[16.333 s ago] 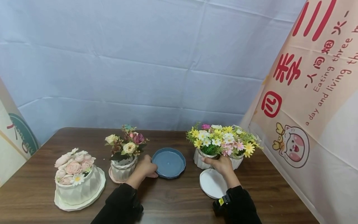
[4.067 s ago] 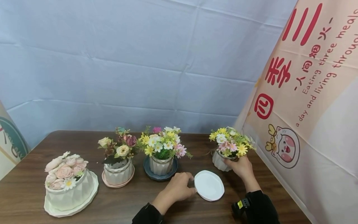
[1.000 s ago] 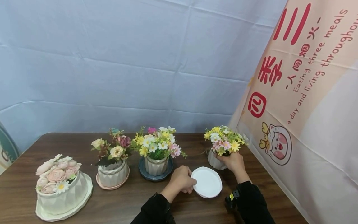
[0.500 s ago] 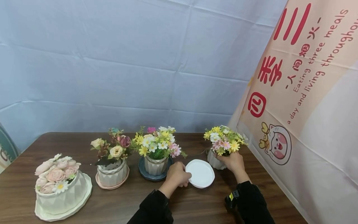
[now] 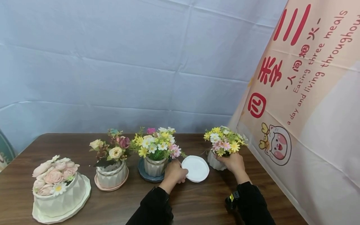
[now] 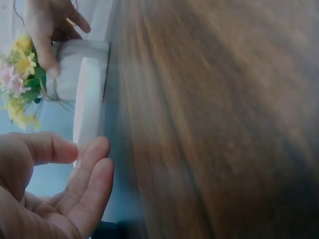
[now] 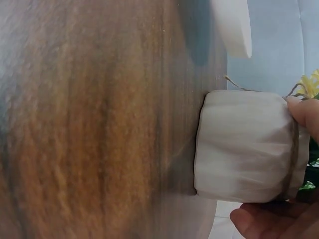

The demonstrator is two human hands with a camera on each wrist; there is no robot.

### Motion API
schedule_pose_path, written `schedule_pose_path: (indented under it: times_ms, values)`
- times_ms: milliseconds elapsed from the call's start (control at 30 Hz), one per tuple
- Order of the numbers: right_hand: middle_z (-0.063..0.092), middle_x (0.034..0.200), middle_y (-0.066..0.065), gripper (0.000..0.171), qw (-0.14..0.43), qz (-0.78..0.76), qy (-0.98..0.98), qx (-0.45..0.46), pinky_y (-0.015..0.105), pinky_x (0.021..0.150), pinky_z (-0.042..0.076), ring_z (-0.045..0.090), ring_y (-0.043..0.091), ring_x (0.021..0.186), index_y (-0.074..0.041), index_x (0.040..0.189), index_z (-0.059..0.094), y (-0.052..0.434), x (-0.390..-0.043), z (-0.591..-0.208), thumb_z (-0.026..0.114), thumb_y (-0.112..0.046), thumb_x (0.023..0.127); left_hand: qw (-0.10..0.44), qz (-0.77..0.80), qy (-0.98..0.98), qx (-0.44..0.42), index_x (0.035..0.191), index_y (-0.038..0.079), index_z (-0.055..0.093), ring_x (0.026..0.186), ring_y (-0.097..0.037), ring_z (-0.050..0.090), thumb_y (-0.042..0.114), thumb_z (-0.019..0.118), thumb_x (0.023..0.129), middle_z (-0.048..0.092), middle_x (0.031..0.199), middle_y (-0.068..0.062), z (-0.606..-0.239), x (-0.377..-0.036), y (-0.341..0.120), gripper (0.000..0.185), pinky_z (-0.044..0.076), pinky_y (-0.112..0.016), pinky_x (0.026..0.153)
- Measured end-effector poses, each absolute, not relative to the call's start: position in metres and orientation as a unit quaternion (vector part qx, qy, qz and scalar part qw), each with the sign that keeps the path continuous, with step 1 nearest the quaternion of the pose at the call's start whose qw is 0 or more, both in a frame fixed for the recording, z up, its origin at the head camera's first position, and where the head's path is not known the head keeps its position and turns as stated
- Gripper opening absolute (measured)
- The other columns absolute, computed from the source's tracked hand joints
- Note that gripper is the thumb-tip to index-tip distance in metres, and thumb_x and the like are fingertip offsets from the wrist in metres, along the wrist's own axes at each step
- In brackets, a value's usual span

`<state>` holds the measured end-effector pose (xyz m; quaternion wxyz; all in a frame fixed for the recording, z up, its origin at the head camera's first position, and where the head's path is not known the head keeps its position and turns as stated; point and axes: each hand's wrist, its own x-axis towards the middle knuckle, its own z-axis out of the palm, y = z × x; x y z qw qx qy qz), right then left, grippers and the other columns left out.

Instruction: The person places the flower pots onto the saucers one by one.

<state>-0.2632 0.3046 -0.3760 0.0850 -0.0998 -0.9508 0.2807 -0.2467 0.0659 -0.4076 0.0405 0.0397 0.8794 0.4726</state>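
White saucer (image 5: 195, 168) lies flat on the wooden table (image 5: 197, 203), between the blue saucer (image 5: 144, 173) on its left and the small white pot of yellow and pink daisies (image 5: 216, 160) on its right, close to both. The left hand (image 5: 175, 172) rests at the white saucer's near-left edge with fingers loosely curled against the rim; in the left wrist view the fingers (image 6: 92, 174) lie relaxed just beside the saucer's edge (image 6: 88, 107), and a firm hold cannot be made out. The right hand (image 5: 233, 162) grips the small white pot around its upper wall, just under the blooms; the right wrist view shows a fingertip (image 7: 304, 112) and thumb pressed on the ribbed pot (image 7: 244, 144), which stands on the table with the saucer's rim (image 7: 233, 25) near it.

On the blue saucer stands a ribbed pot of yellow, white and pink daisies (image 5: 156, 153). Further left, a pot of cream and mauve roses (image 5: 111, 162) sits on a pink saucer (image 5: 99, 187). At the far left, a large white pot of pink roses (image 5: 57, 187) sits on a cream saucer (image 5: 84, 200). A pale blue cloth (image 5: 126, 62) hangs behind the table, and a printed banner (image 5: 309, 93) stands at the right.
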Motion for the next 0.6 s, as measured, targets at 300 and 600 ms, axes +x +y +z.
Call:
schedule_pose_path:
  times_ms: [300,600]
  values:
    - [0.043,0.125,0.037,0.086,0.084,0.278,-0.952,-0.098,0.053,0.085,0.042,0.046,0.049,0.109,0.013,0.133,0.036,0.3049,-0.2636,-0.3753,0.071,-0.043,0.078,0.043,0.447,0.893,0.036,0.068,0.004,0.053,0.036,-0.013,0.051,0.007,0.059,0.077,0.052,0.041,0.0,-0.4086,-0.2498,0.0653,0.011,0.044,-0.025,0.039]
    - [0.039,0.129,0.038,0.082,0.101,0.281,-0.952,-0.076,0.056,0.091,0.037,0.041,0.05,0.115,0.013,0.135,0.034,0.3073,-0.2642,-0.3792,0.071,-0.034,0.078,0.061,0.424,0.903,0.033,0.058,0.004,0.055,0.038,-0.015,0.054,0.003,0.06,0.075,0.052,0.04,0.0,-0.4056,-0.2493,0.0663,0.018,0.042,-0.023,0.037]
